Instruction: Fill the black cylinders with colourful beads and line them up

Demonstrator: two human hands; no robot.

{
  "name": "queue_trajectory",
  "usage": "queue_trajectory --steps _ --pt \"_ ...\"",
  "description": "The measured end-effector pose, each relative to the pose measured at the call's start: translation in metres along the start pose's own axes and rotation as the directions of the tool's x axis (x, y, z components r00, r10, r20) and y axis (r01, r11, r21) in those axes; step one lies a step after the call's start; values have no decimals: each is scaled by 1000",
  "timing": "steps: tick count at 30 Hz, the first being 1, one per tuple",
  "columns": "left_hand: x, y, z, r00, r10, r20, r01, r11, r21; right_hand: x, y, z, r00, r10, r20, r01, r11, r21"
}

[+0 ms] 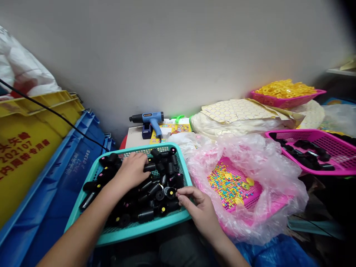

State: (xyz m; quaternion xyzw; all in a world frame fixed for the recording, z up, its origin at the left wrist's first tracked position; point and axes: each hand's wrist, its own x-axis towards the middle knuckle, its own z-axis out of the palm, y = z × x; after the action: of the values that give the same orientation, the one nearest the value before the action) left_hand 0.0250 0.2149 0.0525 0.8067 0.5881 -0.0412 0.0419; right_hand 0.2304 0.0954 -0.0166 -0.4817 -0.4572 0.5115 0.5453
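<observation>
A turquoise basket [143, 231] in front of me is filled with black plastic cylinders [146, 215], some with a pink or yellow dot on the end. My left hand [133, 168] reaches into the middle of the basket, its fingers and thumb bent round a black cylinder [150, 167]; the fingertips are partly hidden. Over the basket's right rim is my right hand [198, 207]. Its thumb and index finger are pinched together beside a yellow-dotted cylinder [171, 193]. Whatever small thing is between them cannot be made out.
Right of the basket, a pink basket [257, 189] lined with clear plastic holds small coloured beads [226, 183]. Farther right stands another pink basket [342, 148] with black parts. A blue heat gun [151, 120] is behind. Stacked yellow [30, 148] and blue crates [63, 170] border the left.
</observation>
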Motion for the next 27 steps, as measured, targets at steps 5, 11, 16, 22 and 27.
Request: queue_trajectory --steps 5,11,16,22,27 --pt "-67 2 -2 991 -32 129 109 754 -648 2 -11 6 988 132 82 -141 984 113" --pt "-108 13 14 998 -6 -63 -37 760 -649 -2 -23 27 955 146 257 -175 980 93" --pt "-74 -6 4 986 -21 -163 -21 967 -255 -3 -19 22 977 108 181 -120 991 54" --pt "18 16 15 958 286 -34 -287 957 -41 -4 -10 23 996 38 78 -32 996 -81" --pt "37 20 20 980 197 33 -195 979 -49 -5 -7 22 998 -9 57 16 993 -114"
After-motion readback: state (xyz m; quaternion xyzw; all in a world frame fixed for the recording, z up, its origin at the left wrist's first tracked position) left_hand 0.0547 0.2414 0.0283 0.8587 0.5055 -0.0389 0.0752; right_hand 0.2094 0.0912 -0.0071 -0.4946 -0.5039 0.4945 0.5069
